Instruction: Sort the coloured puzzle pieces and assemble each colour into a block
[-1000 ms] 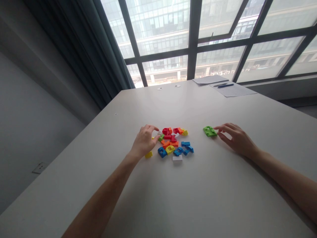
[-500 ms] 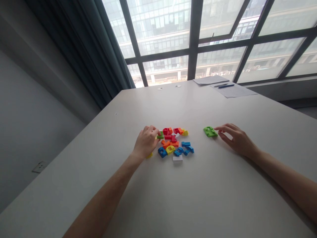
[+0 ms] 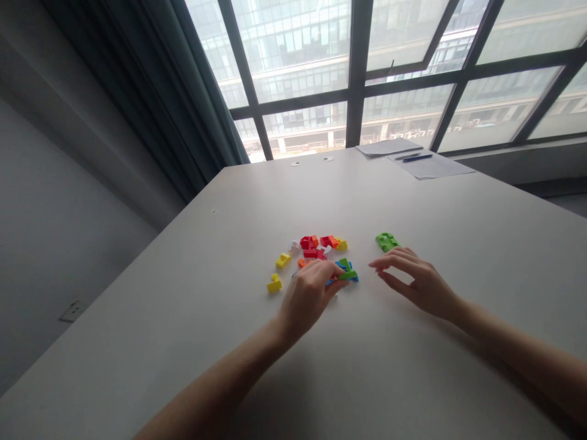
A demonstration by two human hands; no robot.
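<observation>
Between its thumb and fingers my left hand [image 3: 312, 288] pinches a green plastic block [image 3: 347, 269], held above the blue blocks [image 3: 354, 278]. My right hand [image 3: 415, 279] hovers to the right with thumb and fingers apart, nothing between them. Just beyond it lies a group of green blocks [image 3: 387, 241] on the white table. Red blocks [image 3: 309, 242], orange pieces and a yellow block [image 3: 342, 244] sit behind my left hand. Two more yellow blocks, one nearer [image 3: 274, 283] and one farther [image 3: 283, 261], rest to its left. My left hand hides part of the pile.
The white table [image 3: 220, 244] reaches to the window [image 3: 302, 128]. Papers [image 3: 431, 169] with a dark blue pen [image 3: 416, 157] lie at its far right. A dark curtain [image 3: 183, 98] hangs at the left.
My left hand has moved right and nearer, lifting the green block away from the yellow ones. My right hand has drawn back a little from the green group, shifting left and nearer.
</observation>
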